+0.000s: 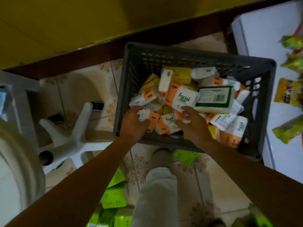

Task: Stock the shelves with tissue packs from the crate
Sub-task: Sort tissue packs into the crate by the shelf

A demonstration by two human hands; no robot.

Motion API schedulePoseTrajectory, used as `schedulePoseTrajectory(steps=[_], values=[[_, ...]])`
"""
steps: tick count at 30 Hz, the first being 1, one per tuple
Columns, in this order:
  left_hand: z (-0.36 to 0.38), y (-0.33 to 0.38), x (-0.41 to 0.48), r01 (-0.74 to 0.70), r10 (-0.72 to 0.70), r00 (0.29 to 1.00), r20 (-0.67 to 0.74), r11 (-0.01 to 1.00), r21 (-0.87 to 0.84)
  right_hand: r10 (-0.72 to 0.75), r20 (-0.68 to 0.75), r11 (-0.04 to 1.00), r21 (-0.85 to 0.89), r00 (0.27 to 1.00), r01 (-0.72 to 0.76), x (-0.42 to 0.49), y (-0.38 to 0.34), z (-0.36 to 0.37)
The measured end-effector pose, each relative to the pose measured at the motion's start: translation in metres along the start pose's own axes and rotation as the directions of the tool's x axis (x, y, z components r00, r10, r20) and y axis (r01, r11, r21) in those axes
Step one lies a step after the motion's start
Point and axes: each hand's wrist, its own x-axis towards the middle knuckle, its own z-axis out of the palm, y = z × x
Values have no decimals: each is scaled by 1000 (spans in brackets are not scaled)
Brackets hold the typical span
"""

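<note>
Head view only, looking straight down. The grey crate sits on the tiled floor and it's still loaded with a jumble of tissue packs, mostly orange-and-white "Facial" ones, plus a green-edged pack lying label-side up near the right. Nothing's stacked, they're all tipped at odd angles.

Both hands are down at the near edge of the pile. The left hand has its fingers curled onto a small orange pack, looks clamped on it. The right hand is spread over another pack, fingers apart; I can't tell if it's actually got a grip or is just resting on top. It's blurry there.

What could go wrong, as I see it: the packs are slick plastic and leaning on each other, so pulling one out from the bottom of the heap could tip neighbours over the low near wall. Grabbing several at once with a loose grip probably means dropping one. There are also green packs scattered on the floor right by the person's leg, easy to step on or trip over when turning. A white chair base sits close on the left too.
</note>
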Motion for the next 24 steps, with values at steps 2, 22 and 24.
schedulePoseTrajectory(steps=[2,22,24], values=[[4,-1,15,-3,3,1000,13,1000,-24,-13,-44,997,80,999,16,20,-9,12],[2,64,-25,-149,162,981,111,982,-120,50,22,879,474,999,-54,8,-65,-87],[5,85,-48,-148,172,973,154,977,-156,48,4,840,541,999,-42,-23,-73,-106]])
